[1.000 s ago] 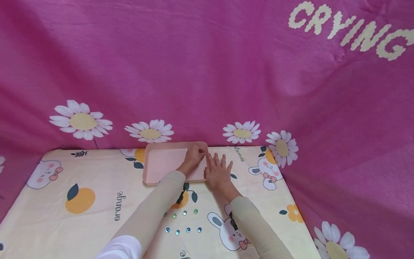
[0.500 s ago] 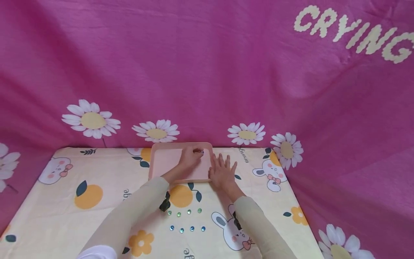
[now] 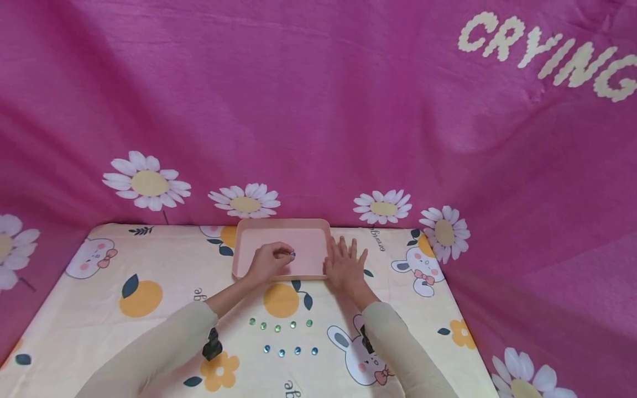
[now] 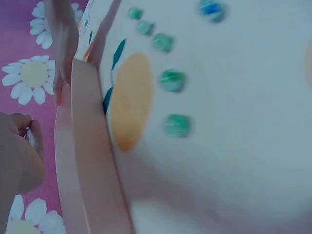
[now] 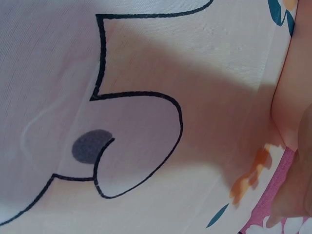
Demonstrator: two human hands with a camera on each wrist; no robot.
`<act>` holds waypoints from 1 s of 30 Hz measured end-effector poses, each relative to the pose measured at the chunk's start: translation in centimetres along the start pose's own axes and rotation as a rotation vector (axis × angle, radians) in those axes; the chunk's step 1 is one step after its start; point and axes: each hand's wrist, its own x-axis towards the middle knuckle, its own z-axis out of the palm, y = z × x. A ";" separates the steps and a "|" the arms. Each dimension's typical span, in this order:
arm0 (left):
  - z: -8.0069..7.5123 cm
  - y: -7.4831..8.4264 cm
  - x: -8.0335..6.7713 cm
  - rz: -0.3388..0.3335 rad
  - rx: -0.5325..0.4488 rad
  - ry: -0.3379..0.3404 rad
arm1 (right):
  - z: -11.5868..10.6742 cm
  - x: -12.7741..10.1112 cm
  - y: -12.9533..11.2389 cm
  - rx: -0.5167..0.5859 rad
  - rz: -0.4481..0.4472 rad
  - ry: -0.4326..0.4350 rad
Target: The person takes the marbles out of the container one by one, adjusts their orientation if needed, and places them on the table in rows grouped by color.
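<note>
My left hand [image 3: 269, 260] is over the near middle of a shallow pink tray [image 3: 325, 226]. Between its thumb and forefinger it pinches a small dark blue glass marble [image 3: 292, 255]. The left wrist view shows this hand [image 4: 22, 156] at the left edge, its fingertips curled together beyond the tray wall [image 4: 92, 146]. My right hand [image 3: 344, 268] rests against the tray's right side with fingers spread. In the right wrist view only part of that hand [image 5: 295, 190] shows, beside the pink tray corner.
In front of the tray, a row of several green glass marbles [image 3: 277, 328] lies on the printed cloth [image 3: 164, 342]. Nearer still is a row of several blue glass marbles [image 3: 297, 351]. A purple curtain [image 3: 308, 110] hangs behind the table and along its right side.
My left hand has moved from the tray's right end toward its near middle, with the blue marble in its fingertips. The right hand stays at the tray's right side. The head view has shifted slightly.
</note>
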 end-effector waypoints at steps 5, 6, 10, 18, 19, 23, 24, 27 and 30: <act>-1.4 -0.9 -3.6 -0.013 0.056 -0.016 | -0.2 0.1 0.0 -0.032 -0.001 0.006; -1.6 -1.1 -4.3 -0.011 0.070 -0.019 | -0.2 0.1 0.0 -0.041 -0.002 0.010; -2.5 -1.6 -7.0 -0.026 0.092 -0.019 | 0.0 0.2 0.0 -0.038 -0.011 0.010; -3.6 -2.2 -11.4 -0.143 0.118 -0.021 | -0.1 0.0 -0.1 -0.039 -0.018 -0.003; -3.6 -2.3 -11.9 -0.151 0.121 -0.024 | -0.1 0.0 -0.1 -0.036 -0.018 -0.004; -3.6 -3.0 -13.7 -0.144 0.179 -0.026 | -0.1 0.1 -0.1 -0.009 -0.018 -0.008; -3.6 -3.3 -14.2 -0.134 0.185 -0.022 | -0.1 0.1 -0.1 -0.003 -0.017 -0.011; -3.7 -4.1 -15.3 -0.092 0.185 -0.025 | -0.2 0.1 -0.2 -0.001 -0.015 -0.010; -3.9 -4.7 -16.1 -0.063 0.162 -0.042 | -0.2 0.1 -0.2 -0.010 -0.013 -0.017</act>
